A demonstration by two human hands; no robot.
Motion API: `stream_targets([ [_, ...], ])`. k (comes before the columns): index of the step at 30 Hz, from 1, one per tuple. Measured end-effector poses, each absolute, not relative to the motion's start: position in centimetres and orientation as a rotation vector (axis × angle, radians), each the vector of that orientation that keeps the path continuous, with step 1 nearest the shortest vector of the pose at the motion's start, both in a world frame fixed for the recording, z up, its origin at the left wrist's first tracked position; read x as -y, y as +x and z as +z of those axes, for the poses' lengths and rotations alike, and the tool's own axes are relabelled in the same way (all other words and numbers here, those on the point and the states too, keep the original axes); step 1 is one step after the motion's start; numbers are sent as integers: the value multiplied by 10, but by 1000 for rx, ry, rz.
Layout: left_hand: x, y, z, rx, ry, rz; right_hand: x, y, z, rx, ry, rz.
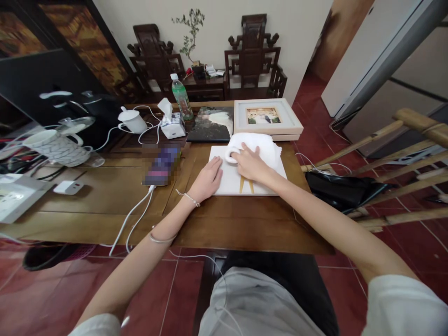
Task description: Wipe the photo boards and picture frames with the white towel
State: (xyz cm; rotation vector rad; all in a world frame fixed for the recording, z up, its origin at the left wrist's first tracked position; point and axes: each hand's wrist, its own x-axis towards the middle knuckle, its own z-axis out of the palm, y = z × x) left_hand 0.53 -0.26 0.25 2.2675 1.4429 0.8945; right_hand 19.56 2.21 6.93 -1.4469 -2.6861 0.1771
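A white flat panel [231, 185] with a small gold mark lies on the wooden table [224, 224]. My left hand [208, 177] rests on the panel's left edge, fingers stretched flat. My right hand [250, 163] presses down on a white cloth [266, 144] bunched on the panel's far part, fingers curled over it. Just beyond lie a white picture frame [268, 116] and a dark photo print [212, 123].
A tissue box [172, 125], a green bottle [182, 98], a white teapot [132, 120], a phone on a white cable [161, 163], a patterned mug [58, 147] and a power strip [14, 196] crowd the left. A black bag [339, 189] lies on a bamboo chair at right.
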Motion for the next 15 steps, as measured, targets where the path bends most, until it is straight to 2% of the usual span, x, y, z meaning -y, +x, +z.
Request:
stream_targets([
  [4,2,6,6,-1434,1836,1195,-7,170,68,2765,-1436,135],
  [9,0,3,9,-1364,1657,1501,34,171,68,3030,-891,142],
  [15,4,6,15,-1525,1802,1323,66,208,82,3117,-613,294],
])
